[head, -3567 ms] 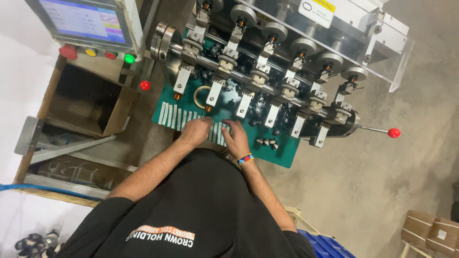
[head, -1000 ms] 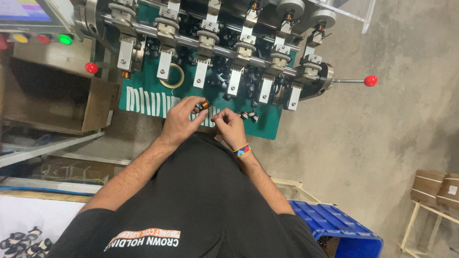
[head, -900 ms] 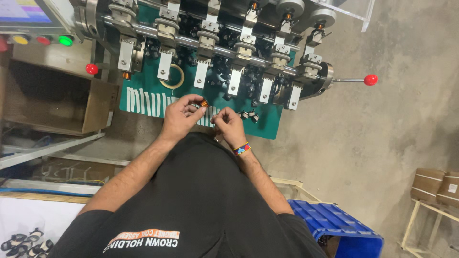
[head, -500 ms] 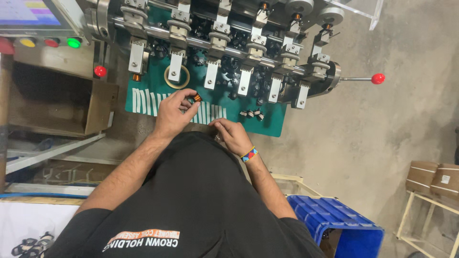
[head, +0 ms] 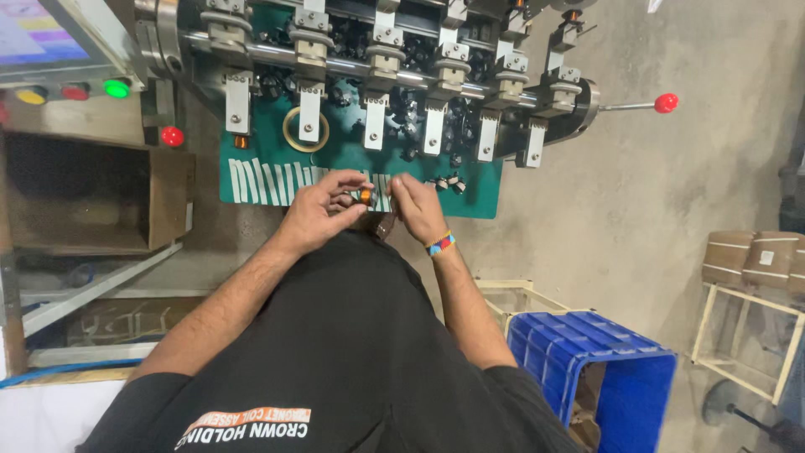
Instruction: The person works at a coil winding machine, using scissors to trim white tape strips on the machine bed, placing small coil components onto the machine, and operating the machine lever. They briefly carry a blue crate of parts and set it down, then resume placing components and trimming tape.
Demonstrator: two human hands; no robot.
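Note:
My left hand [head: 317, 214] pinches a small orange coil [head: 365, 195] between thumb and fingers, just over the front edge of a green machine plate [head: 268, 155]. The fingertips of my right hand [head: 419, 205], which has a coloured bead bracelet [head: 440, 244] on its wrist, are closed on the same coil from the right. Both hands meet above a row of white strips [head: 268, 180] on the plate. A few small dark coil parts [head: 449, 182] lie on the plate just right of my right hand.
A row of metal spindle clamps [head: 375, 117] hangs above the plate, with a brass ring [head: 305, 128] beneath them. A red-knobbed lever [head: 665, 103] sticks out right. Control buttons [head: 116, 88] and an open cardboard box [head: 92, 197] sit left. A blue crate [head: 591, 361] stands lower right.
My left hand has drawn back from the plate with the orange coil, and my right hand has come up to meet it. The view has shifted slightly.

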